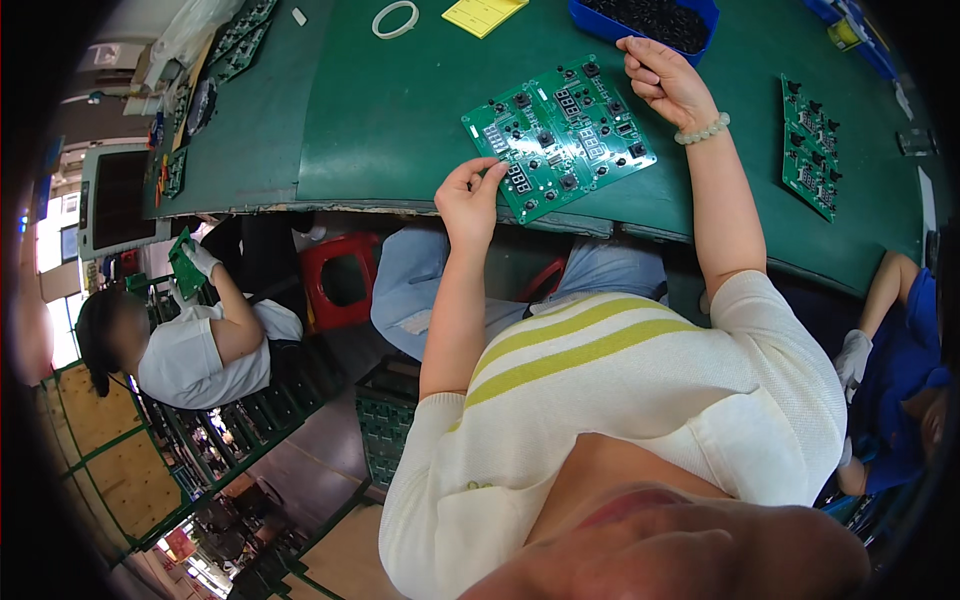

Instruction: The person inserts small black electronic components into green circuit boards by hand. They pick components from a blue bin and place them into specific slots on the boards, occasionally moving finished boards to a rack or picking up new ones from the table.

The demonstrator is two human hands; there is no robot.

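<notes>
Board (560, 135) on green mat, buttons fitted | left hand (470, 195) pinched its near corner; right hand (665, 80) loosely curled, empty, at far edge beside blue bin (585, 20) of black caps

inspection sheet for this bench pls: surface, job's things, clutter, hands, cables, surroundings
Surface: green mat over the bench, front edge worn.
Job's things: green circuit board lying flat on the mat; blue bin of small black parts behind it.
Clutter: second green board at right; white tape ring; yellow pad; more boards stacked far left.
Hands: left hand pinches the board's near corner; right hand, fingers curled, rests at the far edge by the bin, contents of its grip not visible.
Cables: nothing seen.
Surroundings: seated co-worker in white holding a board at left; another person in blue at right; red stool under the bench.
</notes>
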